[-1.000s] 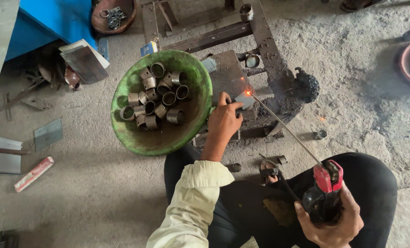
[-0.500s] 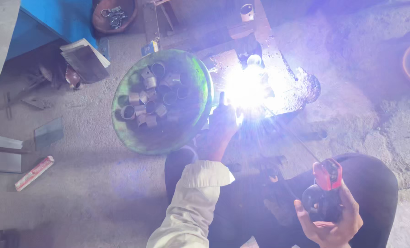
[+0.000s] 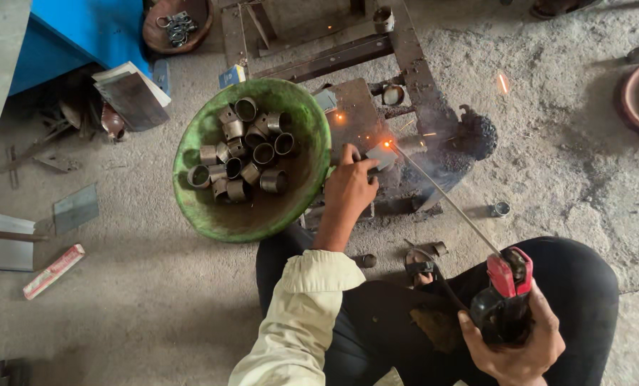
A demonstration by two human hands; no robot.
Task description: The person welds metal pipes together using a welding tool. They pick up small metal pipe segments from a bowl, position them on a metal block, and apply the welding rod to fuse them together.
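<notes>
My left hand (image 3: 349, 187) pinches a small flat metal piece (image 3: 381, 156) down on a dark steel work plate (image 3: 355, 114). My right hand (image 3: 514, 342) grips a black and red electrode holder (image 3: 507, 292) over my knee. Its long welding rod (image 3: 444, 194) runs up and left, and its tip glows orange with a few sparks at the metal piece. A green bowl (image 3: 190, 143) holding several short metal rings (image 3: 244, 156) sits just left of my left hand.
A steel frame (image 3: 405, 53) lies on the concrete floor beyond the plate. A blue box (image 3: 83, 28), a brown dish of rings (image 3: 176, 21), metal scraps (image 3: 76, 207) and a red stick (image 3: 53, 270) lie at left. A lone ring (image 3: 500, 209) rests at right.
The bright white arc flash of half a second ago has died to a small orange glow and scattered sparks. Both hands hold nearly the same positions.
</notes>
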